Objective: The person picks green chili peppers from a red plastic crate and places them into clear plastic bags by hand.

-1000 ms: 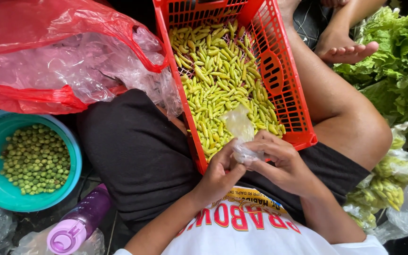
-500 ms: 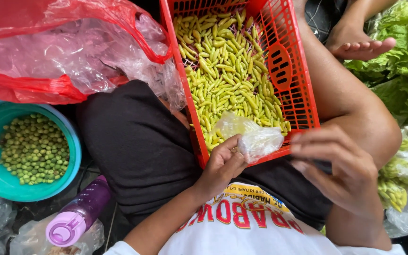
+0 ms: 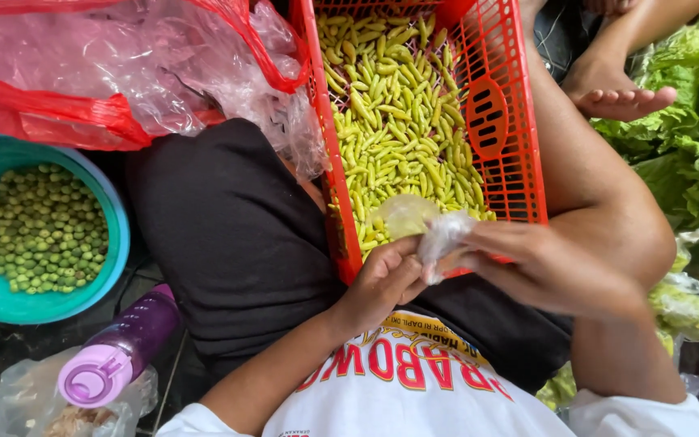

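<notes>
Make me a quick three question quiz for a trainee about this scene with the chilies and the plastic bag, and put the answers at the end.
1. True or false: both hands touch the small clear plastic bag.
2. Which container holds the yellow-green chilies? A) the teal bowl B) the red basket C) the purple bottle
3. Fill in: the teal bowl holds small round green ____.

Key
1. True: the left hand and the right hand both pinch it, just over the near edge of the basket.
2. B.
3. Berries or pea-like fruits; the exact kind cannot be told.
</notes>
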